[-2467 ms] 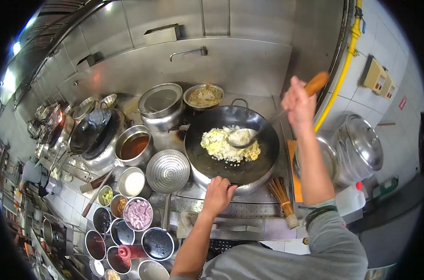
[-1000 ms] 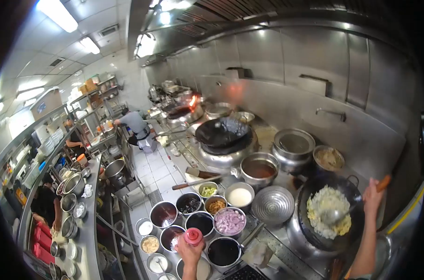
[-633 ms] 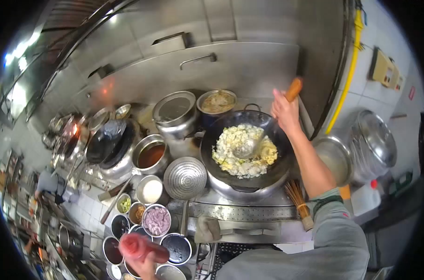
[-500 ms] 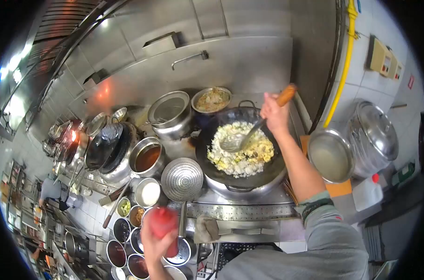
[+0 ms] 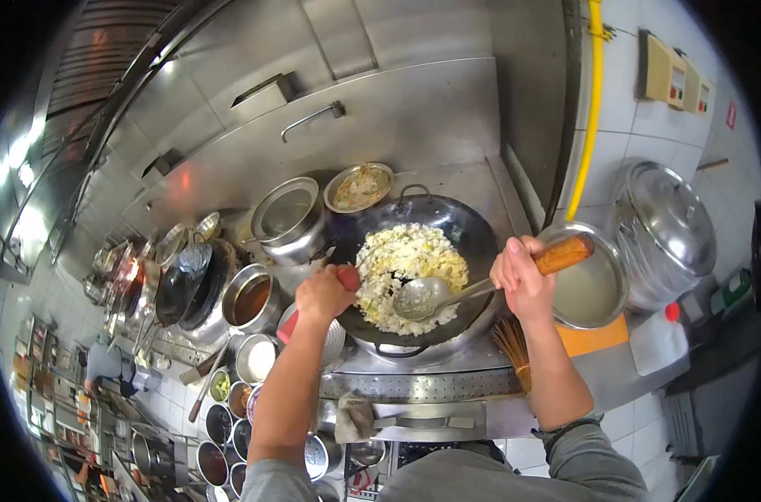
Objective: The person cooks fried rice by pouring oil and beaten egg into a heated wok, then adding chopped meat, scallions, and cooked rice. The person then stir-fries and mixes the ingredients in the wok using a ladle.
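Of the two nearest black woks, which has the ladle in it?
The right-hand wok: the ladle dips into its yellow-and-white food, handle in the right hand. The left-hand wok sits tilted, no ladle visible inside.

Red btl (image 5: pixel 348 278) tilted, ladle (image 5: pixel 422 299) in rice (image 5: pixel 407 251)

Faucet (image 5: pixel 312 118): way up past the left hand (image 5: pixel 323 294)
Yellow pipe (image 5: pixel 593 109): up beyond the right hand (image 5: pixel 524 276)
Jug (image 5: pixel 658 343): red cap, kinda right of the right hand
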A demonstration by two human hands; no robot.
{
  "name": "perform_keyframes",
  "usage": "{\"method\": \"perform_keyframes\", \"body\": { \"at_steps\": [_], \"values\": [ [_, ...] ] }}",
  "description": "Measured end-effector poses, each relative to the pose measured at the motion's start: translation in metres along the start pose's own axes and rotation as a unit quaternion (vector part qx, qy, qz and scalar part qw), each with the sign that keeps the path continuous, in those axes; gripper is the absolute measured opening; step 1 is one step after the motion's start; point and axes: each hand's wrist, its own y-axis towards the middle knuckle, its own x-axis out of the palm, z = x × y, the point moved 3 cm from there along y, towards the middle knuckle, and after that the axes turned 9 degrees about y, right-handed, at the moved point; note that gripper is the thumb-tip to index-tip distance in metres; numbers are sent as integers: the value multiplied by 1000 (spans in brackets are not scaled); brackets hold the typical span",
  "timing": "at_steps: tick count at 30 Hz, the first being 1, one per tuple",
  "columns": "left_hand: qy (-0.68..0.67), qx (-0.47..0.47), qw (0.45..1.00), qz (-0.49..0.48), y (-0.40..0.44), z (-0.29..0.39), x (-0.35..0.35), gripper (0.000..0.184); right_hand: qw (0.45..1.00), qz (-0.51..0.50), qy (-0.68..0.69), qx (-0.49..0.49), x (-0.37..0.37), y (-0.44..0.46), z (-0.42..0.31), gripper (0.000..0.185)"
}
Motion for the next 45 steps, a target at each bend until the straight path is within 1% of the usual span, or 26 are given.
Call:
{"method": "perform_keyframes", "body": {
  "at_steps": [2, 7, 14, 17, 19, 20, 21, 23, 24, 25, 26, 28, 31, 33, 34, 35, 36, 37, 38, 39, 40, 41, 42, 43, 44, 45],
  "values": [
    [45, -15, 999, 0, 2, 1, 1, 55, 999, 10, 31, -1, -11, -4, -7, 44],
    [27, -5, 1000, 13, -2, 23, 15, 53, 999, -2, 33, -6, -14, -2, 0, 42],
    [-26, -58, 998, -12, -21, -12, 14, 61, 999, 8, 36, -1, -5, -3, 7, 40],
    [-235, -21, 972, 24, -36, -58, 49, 64, 998, 3, 55, -9, -2, 6, 14, 33],
    [-395, -33, 917, 51, -76, -97, 63, 64, 995, 21, 100, -3, -8, 16, 22, 16],
    [-473, -45, 877, 66, -100, -112, 59, 65, 995, -39, 90, 31, -16, 24, 16, 12],
    [-496, -62, 861, 88, -133, -125, 42, 62, 997, 8, 79, 21, -2, 24, 3, 16],
    [-501, -139, 844, 134, -190, -170, 56, 61, 998, 5, 33, -55, -7, 40, -9, 39],
    [-510, -163, 828, 168, -219, -182, 48, 61, 997, -41, 39, -52, -18, 56, -5, 42],
    [-461, -159, 842, 230, -243, -205, 66, 64, 997, -56, 14, -52, -32, 71, 7, 44],
    [-468, -222, 825, 227, -272, -211, 56, 64, 999, -33, -12, -27, -20, 78, 30, 44],
    [-411, -252, 825, 295, -316, -230, 70, 62, 997, 23, -72, 5, 7, 89, 76, 44],
    [-353, -377, 790, 331, -359, -239, 91, 64, 994, 6, -104, 44, 83, 112, 70, 41],
    [-310, -420, 767, 374, -374, -247, 121, 63, 998, -3, -4, 55, 55, 145, 94, 18],
    [-301, -425, 759, 391, -380, -248, 141, 63, 999, -6, -26, 39, 39, 144, 106, 13],
    [-390, -424, 734, 359, -382, -247, 156, 63, 999, -8, -48, 24, 24, 143, 119, 18],
    [-420, -385, 721, 394, -380, -245, 170, 64, 997, -9, -70, 8, 9, 144, 132, 29],
    [-340, -411, 761, 369, -384, -250, 189, 65, 992, -96, -16, 76, 33, 150, 124, 34],
    [-358, -459, 740, 338, -383, -246, 195, 68, 990, -84, -7, 110, 54, 154, 113, 18],
    [-333, -467, 732, 369, -390, -254, 228, 70, 987, -27, -101, 120, 75, 161, 98, 26],
    [-333, -480, 732, 350, -388, -250, 230, 68, 987, -24, -130, 96, 105, 147, 72, 31],
    [-309, -493, 754, 304, -391, -246, 230, 66, 990, -43, -106, 83, 99, 141, 57, 29],
    [-335, -497, 743, 299, -393, -239, 232, 69, 986, 0, -160, 51, 89, 128, 60, 30],
    [-194, -502, 775, 331, -394, -231, 223, 71, 976, 46, -213, 19, 78, 117, 71, 31],
    [-49, -496, 788, 360, -391, -218, 211, 73, 991, -13, -132, 29, 64, 114, 92, 30],
    [-106, -457, 798, 377, -362, -194, 184, 76, 994, -39, -91, 47, 64, 115, 107, 28]
  ]
}}
